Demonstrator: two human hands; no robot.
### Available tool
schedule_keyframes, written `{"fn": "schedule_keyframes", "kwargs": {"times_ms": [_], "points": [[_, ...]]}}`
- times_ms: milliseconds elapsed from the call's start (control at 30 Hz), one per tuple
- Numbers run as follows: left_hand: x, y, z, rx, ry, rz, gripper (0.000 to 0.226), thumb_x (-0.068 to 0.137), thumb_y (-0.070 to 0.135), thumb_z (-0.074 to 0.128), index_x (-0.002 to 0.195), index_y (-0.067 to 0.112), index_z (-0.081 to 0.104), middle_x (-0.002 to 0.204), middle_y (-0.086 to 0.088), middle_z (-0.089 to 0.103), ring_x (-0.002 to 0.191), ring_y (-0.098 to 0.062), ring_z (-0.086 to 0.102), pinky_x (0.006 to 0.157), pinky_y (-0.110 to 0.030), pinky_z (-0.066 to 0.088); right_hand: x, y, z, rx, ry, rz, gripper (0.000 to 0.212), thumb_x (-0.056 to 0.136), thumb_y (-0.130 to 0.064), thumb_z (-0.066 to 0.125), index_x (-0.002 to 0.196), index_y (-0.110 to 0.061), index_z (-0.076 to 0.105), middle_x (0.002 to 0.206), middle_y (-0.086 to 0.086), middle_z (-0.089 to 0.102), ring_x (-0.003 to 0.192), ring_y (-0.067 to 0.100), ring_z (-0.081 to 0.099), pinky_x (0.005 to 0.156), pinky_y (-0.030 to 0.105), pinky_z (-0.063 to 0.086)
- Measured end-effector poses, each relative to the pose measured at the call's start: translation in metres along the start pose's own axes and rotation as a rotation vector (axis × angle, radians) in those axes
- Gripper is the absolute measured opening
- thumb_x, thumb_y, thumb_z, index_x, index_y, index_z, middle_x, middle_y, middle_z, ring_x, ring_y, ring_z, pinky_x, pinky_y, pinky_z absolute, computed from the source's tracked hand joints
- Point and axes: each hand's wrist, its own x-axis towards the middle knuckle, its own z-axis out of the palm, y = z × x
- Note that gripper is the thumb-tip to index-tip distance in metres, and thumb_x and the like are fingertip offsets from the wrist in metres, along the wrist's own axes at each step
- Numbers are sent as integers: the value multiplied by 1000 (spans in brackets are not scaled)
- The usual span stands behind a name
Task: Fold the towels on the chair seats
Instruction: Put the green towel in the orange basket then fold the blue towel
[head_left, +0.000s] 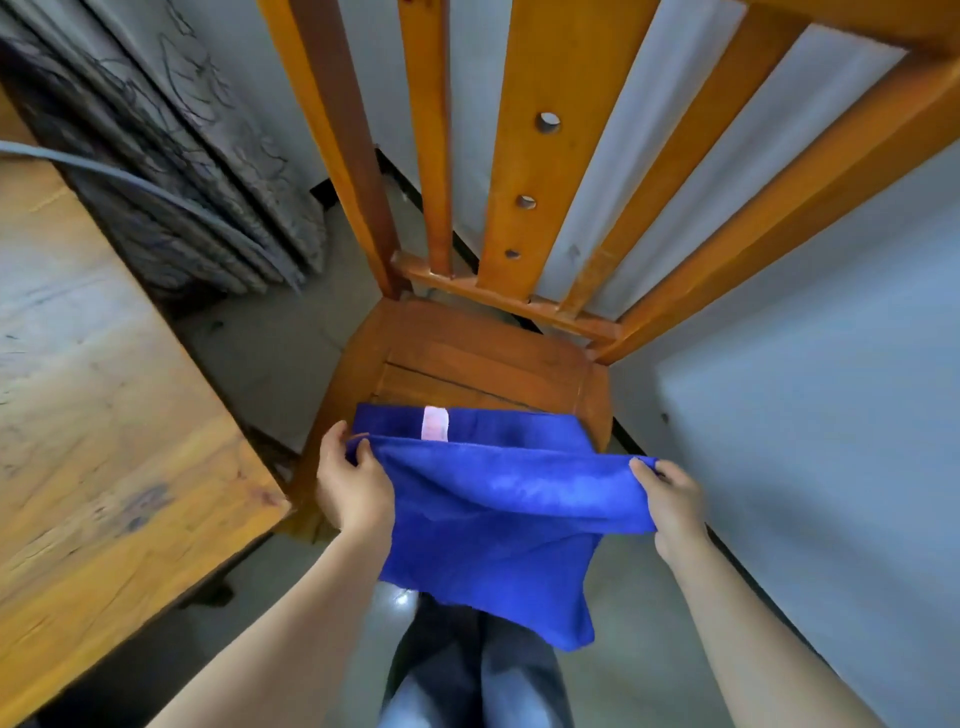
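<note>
In the head view, your blue towel (498, 499) lies partly on the front of the chair seat (467, 358), and its near half hangs off the edge toward your legs. That hanging weight could drag it off if a pinch loosens, and uneven pull would skew the fold. Your left hand (353, 483) pinches the raised edge's left corner. Your right hand (675, 504) clamps the right end, with both arms reaching forward.

One head-worn wide-angle camera is looking steeply down and forward, sitting close over the chair (467, 358) at twelve o'clock, table (104, 415) showing at nine.
</note>
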Motion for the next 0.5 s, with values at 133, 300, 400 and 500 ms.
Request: {"fn": "schedule_keyframes", "kwargs": {"times_ms": [133, 300, 400, 500], "points": [[36, -13, 26, 39, 81, -53, 40, 93, 17, 53, 132, 13, 45, 134, -11, 53, 121, -29, 51, 102, -38, 39, 34, 3, 25, -26, -51, -14, 28, 85, -10, 63, 78, 13, 49, 74, 9, 43, 73, 20, 38, 62, 29, 31], [80, -27, 44, 132, 158, -64, 39, 92, 20, 56, 126, 2, 51, 129, -18, 55, 118, -34, 52, 99, -41, 40, 55, 5, 52, -108, -134, -104, 37, 83, -11, 64, 57, -7, 39, 56, 0, 30, 60, 17, 27, 52, 25, 22], [93, -37, 52, 168, 110, -58, 34, 90, 19, 58, 120, 1, 57, 126, -19, 57, 116, -36, 52, 99, -43, 42, 59, 7, 61, -188, -128, -166, 42, 83, -12, 64, 55, -12, 32, 55, -2, 27, 54, 14, 23, 49, 23, 19], [98, -39, 57, 151, 44, -56, 28, 89, 19, 59, 113, 3, 61, 121, -16, 60, 112, -34, 54, 96, -43, 45, 62, 8, 65, -316, -103, -201, 43, 86, -17, 60, 54, -15, 31, 61, 0, 32, 54, 15, 28, 50, 26, 21]]}}
